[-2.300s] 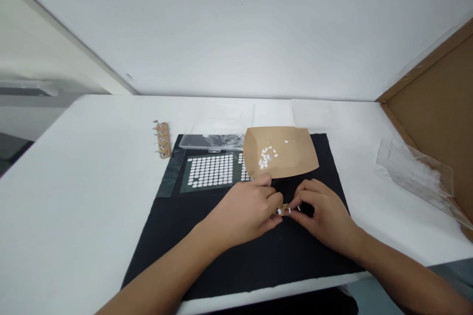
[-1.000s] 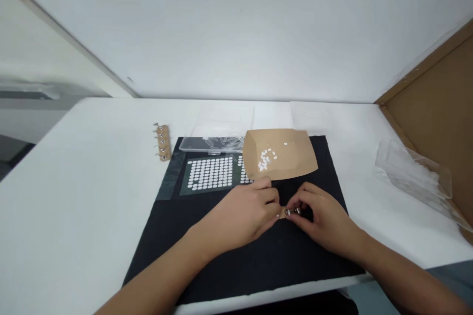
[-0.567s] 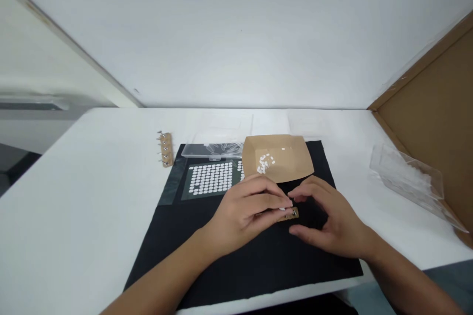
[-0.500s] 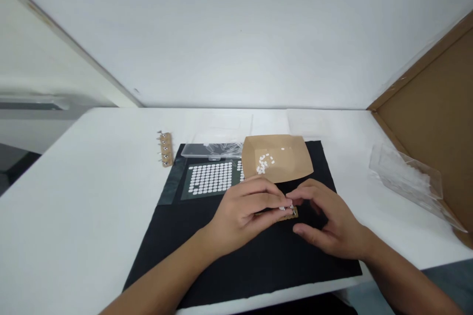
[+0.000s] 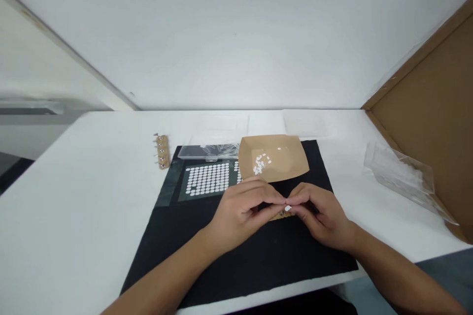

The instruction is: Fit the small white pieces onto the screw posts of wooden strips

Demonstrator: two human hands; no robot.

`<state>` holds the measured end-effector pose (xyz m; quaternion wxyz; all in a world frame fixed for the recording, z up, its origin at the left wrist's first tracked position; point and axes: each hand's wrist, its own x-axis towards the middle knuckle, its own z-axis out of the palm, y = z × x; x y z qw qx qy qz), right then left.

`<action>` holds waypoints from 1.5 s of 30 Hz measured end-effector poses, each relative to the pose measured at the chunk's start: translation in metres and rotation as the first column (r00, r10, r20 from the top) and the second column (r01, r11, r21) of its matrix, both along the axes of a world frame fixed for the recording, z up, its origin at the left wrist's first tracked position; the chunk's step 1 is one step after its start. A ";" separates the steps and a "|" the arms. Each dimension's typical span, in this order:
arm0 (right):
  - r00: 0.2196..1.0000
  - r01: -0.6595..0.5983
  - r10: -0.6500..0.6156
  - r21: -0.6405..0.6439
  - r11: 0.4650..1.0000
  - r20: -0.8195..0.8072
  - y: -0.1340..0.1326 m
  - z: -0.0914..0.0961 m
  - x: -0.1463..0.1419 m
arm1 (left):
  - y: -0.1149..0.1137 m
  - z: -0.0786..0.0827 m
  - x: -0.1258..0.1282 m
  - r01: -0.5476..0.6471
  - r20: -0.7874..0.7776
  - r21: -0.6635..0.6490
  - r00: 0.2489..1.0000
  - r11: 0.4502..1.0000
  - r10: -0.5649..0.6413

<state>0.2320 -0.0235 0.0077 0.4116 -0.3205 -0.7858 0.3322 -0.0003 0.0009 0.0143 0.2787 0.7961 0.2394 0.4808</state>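
My left hand (image 5: 240, 211) and my right hand (image 5: 323, 216) meet fingertip to fingertip over the black mat (image 5: 236, 266). Both are closed in a pinch at a small white oval piece (image 5: 288, 208), which shows between the fingertips. Just beneath them lies a small brown cork-like strip (image 5: 276, 217) with metal bits on it, mostly covered by my fingers. A similar strip with several metal pins (image 5: 162, 151) sits at the left, off the mat. Behind my left hand is a dark sheet with rows of white ovals (image 5: 208, 178).
A brown paper tray (image 5: 291, 170) holding loose white pieces stands behind my hands. Left of it is a clear plastic case (image 5: 188, 152) with thin clear pieces. Clear plastic boxes (image 5: 402, 170) lie at the right, near a cardboard panel (image 5: 432, 98).
My right hand has closed from a looser, spread posture into a pinch against the left fingertips. The white oval piece now shows between them. The view has shifted slightly.
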 end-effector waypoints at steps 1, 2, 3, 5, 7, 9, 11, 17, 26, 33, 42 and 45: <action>1.000 0.014 -0.014 -0.025 1.000 0.017 0.000 0.000 0.000 | 0.000 0.000 0.000 -0.004 -0.003 0.001 1.000 1.000 0.004; 0.999 0.027 -0.025 -0.045 0.999 0.042 -0.001 0.001 0.000 | 0.001 0.001 0.001 -0.006 -0.004 0.005 1.000 1.000 0.006; 0.997 0.037 -0.033 -0.060 0.998 0.068 -0.001 0.001 0.000 | 0.001 0.002 0.001 -0.008 -0.005 0.009 1.000 1.000 0.008; 0.995 0.044 -0.038 -0.063 0.997 0.092 -0.002 0.002 0.000 | 0.001 0.004 0.001 0.002 -0.007 0.007 1.000 1.000 -0.002; 0.996 0.046 -0.043 -0.034 0.998 0.074 -0.002 0.001 0.000 | 0.000 0.005 0.001 0.032 -0.015 -0.021 0.999 0.999 -0.032; 0.997 0.066 -0.067 0.024 0.997 0.047 -0.003 -0.001 0.000 | -0.001 0.005 0.000 0.056 -0.016 -0.059 0.998 0.997 -0.057; 0.995 0.090 -0.093 0.090 0.992 0.035 -0.002 -0.002 -0.001 | -0.002 0.004 -0.001 0.061 -0.012 -0.081 0.998 0.995 -0.062; 0.995 0.077 -0.085 0.134 0.988 0.053 0.000 -0.003 -0.001 | -0.001 0.004 -0.002 0.071 -0.032 -0.022 0.997 0.997 -0.072; 0.992 0.039 -0.038 0.000 0.999 0.120 0.001 -0.002 -0.002 | -0.005 0.002 -0.001 0.006 -0.100 -0.059 0.995 0.998 -0.012; 0.979 -0.023 0.001 0.104 0.994 0.202 0.006 -0.008 -0.002 | -0.007 -0.004 0.003 -0.049 -0.092 -0.077 0.995 0.996 0.042; 0.965 0.062 -0.134 0.300 0.952 0.227 0.007 -0.017 -0.003 | -0.007 -0.002 0.003 -0.067 -0.104 -0.009 0.992 0.998 0.066; 0.953 0.078 -0.174 0.355 0.932 0.248 0.008 -0.015 -0.003 | -0.005 0.000 0.002 -0.049 -0.066 0.003 0.997 0.999 0.049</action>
